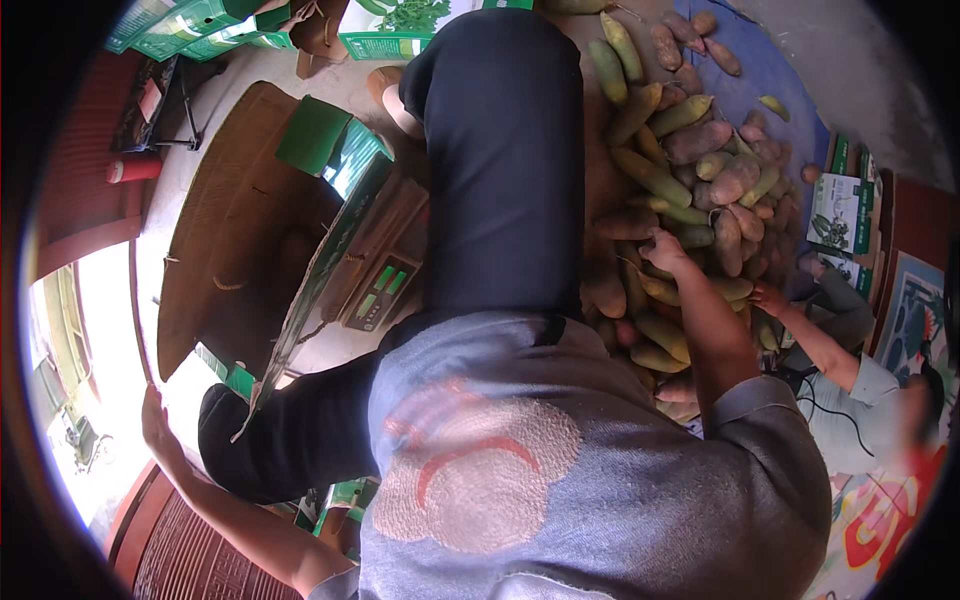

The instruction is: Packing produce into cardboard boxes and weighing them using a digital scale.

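My left hand (157,425), open with fingers stretched out, is at the lower left edge of a large open cardboard carton (215,200) with green flaps. The carton stands tilted beside a scale with a lit green display (382,290). My right hand (664,252) is down in a pile of long green radishes (650,175) and reddish, thick roots (735,180). Its fingers are curled beside a long reddish root (627,223); what is between them is hidden. My dark-trousered leg lies between the carton and the pile.
The pile lies on a blue sheet (790,70). At the right a co-worker's hand (770,298) reaches to the pile's edge. Green printed cartons (385,45) stand at the back, and more cartons (845,215) stand at the right. A red cylinder (135,170) is at the far left.
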Tool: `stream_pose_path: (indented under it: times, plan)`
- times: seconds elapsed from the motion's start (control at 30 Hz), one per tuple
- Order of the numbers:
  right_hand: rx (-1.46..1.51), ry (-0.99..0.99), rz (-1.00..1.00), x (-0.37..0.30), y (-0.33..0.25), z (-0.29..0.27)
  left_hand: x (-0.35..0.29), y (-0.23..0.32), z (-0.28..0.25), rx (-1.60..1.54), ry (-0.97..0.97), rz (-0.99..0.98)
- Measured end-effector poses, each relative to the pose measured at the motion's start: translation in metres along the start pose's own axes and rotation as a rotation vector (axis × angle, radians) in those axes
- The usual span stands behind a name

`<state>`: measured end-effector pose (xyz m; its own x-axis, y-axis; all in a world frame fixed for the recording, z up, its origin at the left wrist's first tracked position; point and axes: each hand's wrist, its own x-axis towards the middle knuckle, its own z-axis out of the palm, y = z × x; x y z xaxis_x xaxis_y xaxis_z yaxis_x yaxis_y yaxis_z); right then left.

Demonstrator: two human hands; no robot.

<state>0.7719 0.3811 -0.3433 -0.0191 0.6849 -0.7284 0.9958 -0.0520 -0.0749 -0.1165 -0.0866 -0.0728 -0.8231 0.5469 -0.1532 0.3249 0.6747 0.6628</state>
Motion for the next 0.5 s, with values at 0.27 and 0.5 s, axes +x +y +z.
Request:
stream_pose_path:
  times: [0.27,0.5]
  plan:
    - [0.103,0.197,0.290,0.054,-0.006,0.010,-0.024,-0.014,0.009,0.004,0.003,-0.112]
    - [0.337,0.194,0.408,0.055,-0.021,0.014,-0.028,-0.007,0.008,-0.080,0.038,-0.142]
